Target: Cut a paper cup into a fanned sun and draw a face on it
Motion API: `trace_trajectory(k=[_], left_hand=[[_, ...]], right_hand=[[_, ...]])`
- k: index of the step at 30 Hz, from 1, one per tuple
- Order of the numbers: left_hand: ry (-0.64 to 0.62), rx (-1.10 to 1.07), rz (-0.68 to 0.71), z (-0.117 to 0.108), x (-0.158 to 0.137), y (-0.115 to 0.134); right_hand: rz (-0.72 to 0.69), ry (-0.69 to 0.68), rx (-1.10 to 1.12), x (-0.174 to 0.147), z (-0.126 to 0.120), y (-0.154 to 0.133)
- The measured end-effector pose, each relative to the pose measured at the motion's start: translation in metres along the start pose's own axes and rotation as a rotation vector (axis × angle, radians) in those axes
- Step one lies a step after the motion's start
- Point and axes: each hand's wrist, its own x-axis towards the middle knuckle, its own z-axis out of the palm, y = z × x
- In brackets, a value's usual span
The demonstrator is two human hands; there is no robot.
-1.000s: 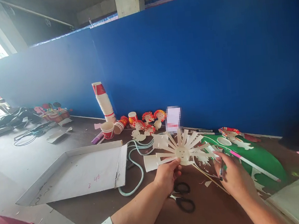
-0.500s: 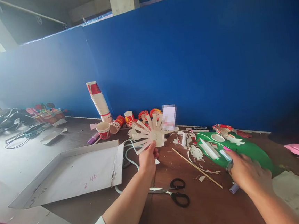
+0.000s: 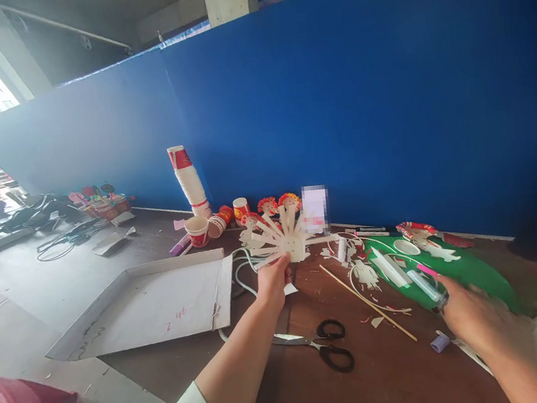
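A pale paper cutout (image 3: 294, 247) with a small drawn face and long strips fanning out around it is pinched upright by my left hand (image 3: 274, 280), between thumb and fingers. My right hand (image 3: 475, 309) is over the right side of the table, blurred by motion. Its fingertips are at the dark end of a clear tube (image 3: 424, 285), beside a small pink piece (image 3: 426, 269); whether they grip the tube is unclear. Scissors (image 3: 315, 344) with black handles lie between my arms. Below my right hand lies a purple cap (image 3: 439, 342).
A white box lid (image 3: 141, 307) stands at left. Behind it are a tall stack of paper cups (image 3: 191, 186) and several loose cups (image 3: 198, 231). A wooden stick (image 3: 366, 302), paper scraps (image 3: 365, 273) and a green sheet (image 3: 484, 276) lie at right, before a blue partition (image 3: 335, 108).
The view has turned slightly left. My right hand has shifted right, exposing more of the clear tube, which now lies at a flatter angle. My left hand still holds the cutout.
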Motion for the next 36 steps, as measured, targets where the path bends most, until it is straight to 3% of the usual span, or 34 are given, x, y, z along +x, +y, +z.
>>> trace_trajectory(k=[3,6,11,15,19,22,28,36], left_hand=[[-0.087,0.085,-0.066,0.006,-0.011,-0.012],[-0.133,0.174,-0.113,0.006,-0.017,-0.019],[-0.160,0.252,-0.149,0.004,-0.018,-0.026],[-0.175,0.282,-0.166,0.003,-0.018,-0.027],[-0.181,0.327,-0.175,0.002,-0.017,-0.029],[-0.183,0.338,-0.180,0.002,-0.016,-0.029],[-0.205,0.358,-0.184,0.004,-0.018,-0.028],[-0.248,0.420,-0.151,0.005,-0.022,-0.026]], right_hand=[[0.049,-0.128,-0.238,-0.002,0.000,-0.004],[0.046,-0.184,-0.332,-0.004,-0.006,-0.014],[0.047,-0.191,-0.379,-0.005,-0.019,-0.027],[0.150,-0.285,-0.360,-0.005,-0.030,-0.037],[0.208,-0.155,-0.392,-0.007,-0.038,-0.044],[0.125,-0.074,-0.368,-0.010,-0.040,-0.051],[-0.126,-0.054,-0.323,-0.009,-0.031,-0.075],[-0.100,-0.164,-0.396,-0.005,-0.013,-0.085]])
